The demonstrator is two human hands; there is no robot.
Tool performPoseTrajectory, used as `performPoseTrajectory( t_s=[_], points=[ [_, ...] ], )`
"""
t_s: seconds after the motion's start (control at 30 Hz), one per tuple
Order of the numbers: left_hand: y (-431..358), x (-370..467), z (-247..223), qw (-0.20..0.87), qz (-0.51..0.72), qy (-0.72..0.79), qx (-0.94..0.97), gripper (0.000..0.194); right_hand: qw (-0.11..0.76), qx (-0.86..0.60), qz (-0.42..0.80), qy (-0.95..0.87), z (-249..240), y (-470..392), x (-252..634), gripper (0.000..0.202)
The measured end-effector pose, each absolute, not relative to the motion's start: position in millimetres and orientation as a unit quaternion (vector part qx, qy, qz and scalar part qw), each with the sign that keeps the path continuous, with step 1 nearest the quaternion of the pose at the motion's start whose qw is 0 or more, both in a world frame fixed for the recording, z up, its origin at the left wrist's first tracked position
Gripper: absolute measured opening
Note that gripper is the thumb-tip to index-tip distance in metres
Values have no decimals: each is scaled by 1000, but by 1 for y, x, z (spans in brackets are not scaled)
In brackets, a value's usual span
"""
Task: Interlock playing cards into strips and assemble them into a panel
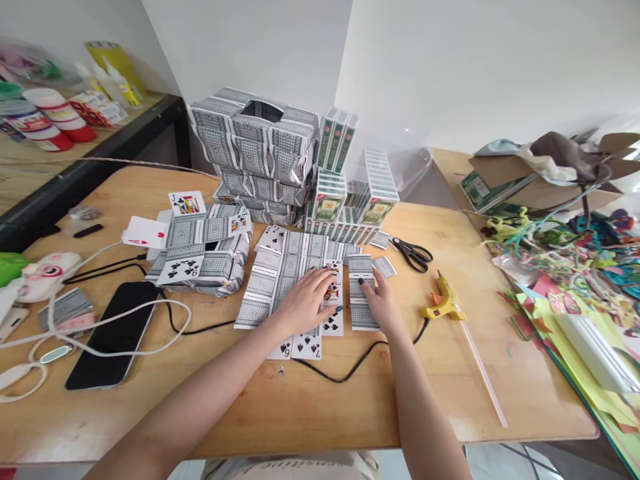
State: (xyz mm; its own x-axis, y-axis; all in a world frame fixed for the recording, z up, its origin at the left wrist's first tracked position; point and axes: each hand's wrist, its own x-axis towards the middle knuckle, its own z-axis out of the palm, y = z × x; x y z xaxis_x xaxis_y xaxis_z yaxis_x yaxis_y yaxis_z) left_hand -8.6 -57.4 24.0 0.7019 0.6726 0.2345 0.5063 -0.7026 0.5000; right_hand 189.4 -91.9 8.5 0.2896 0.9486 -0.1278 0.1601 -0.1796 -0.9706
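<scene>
Joined playing cards (290, 267) form a flat panel on the table, mostly showing grey patterned backs. My left hand (310, 300) lies over its right part, fingers outstretched, pressing near a face-up queen and jack. Beneath that wrist, a six and a seven of spades (307, 347) stick out toward me. Just right of the panel is a separate narrow strip of playing cards (365, 317). My right hand (383, 303) holds this strip by its right side, thumb on top; the fingers underneath are partly hidden.
A stacked card structure (255, 143) stands behind, beside boxed card decks (330, 197). Another card-covered block (215, 257) is at left, near a phone (113, 337) and cables. Black scissors (413, 253) and a yellow glue gun (444, 303) with its cord lie right; coloured paper (575, 353) lies beyond.
</scene>
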Motion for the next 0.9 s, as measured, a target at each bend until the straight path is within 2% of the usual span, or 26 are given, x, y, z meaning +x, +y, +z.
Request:
performPoseTrajectory(
  t_s=[0.43,0.9],
  points=[
    [-58,-9,24,178,181,339,906,55,460,-637,450,-424,7,-89,192,62],
    [-57,-10,25,167,170,341,909,55,441,-651,473,-397,19,-89,187,67]
  ],
)
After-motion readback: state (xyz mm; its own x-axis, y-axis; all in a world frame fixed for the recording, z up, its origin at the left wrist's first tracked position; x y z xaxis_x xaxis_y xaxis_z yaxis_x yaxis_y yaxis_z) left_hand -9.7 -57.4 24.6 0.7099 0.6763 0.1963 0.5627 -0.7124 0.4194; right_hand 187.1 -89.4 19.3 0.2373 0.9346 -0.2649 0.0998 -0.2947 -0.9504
